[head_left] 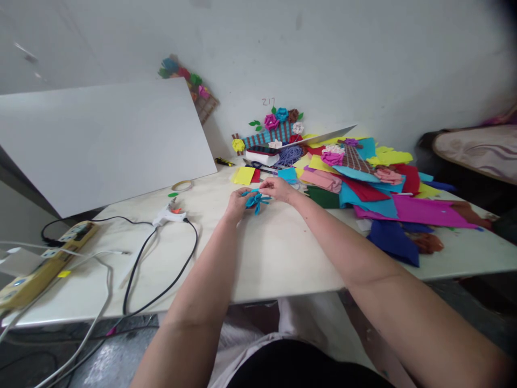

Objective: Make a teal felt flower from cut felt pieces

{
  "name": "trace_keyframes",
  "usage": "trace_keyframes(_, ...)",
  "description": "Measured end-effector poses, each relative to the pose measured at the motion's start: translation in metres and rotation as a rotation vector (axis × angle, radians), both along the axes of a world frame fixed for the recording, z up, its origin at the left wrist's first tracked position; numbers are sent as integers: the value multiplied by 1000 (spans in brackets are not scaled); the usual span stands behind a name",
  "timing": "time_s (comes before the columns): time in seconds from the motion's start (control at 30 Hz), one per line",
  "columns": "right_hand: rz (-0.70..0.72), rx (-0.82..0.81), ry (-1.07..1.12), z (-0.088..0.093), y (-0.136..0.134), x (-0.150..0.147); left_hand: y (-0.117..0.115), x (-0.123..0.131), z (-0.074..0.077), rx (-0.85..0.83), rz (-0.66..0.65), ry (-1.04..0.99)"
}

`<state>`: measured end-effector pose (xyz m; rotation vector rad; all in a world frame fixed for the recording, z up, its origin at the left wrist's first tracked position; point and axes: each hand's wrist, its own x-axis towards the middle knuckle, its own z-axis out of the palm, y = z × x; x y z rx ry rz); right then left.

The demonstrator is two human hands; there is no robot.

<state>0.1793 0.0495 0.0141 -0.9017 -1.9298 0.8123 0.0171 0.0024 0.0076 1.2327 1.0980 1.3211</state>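
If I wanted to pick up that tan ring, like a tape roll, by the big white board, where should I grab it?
Probably pinch the tan ring by its near rim, coming down from the person's side. It appears to lie flat with its hole facing up, while the white board's lower edge runs close behind.

Got a craft piece in the middle, glue gun left, power strip farther left, paper pile right.
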Motion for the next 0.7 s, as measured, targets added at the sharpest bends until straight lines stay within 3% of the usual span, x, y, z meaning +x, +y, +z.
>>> trace_keyframes(0.23,125,-177,27,-2,4,3,2,-2,-3,-12,-28,27)
trace_keyframes(0.47,42,-48,-64,0,1,1,3,-4,-5,0,-34,54)
trace_keyframes(0.7,-4,-48,-39,0,1,-1,3,-2,-4,-28,-40,57)
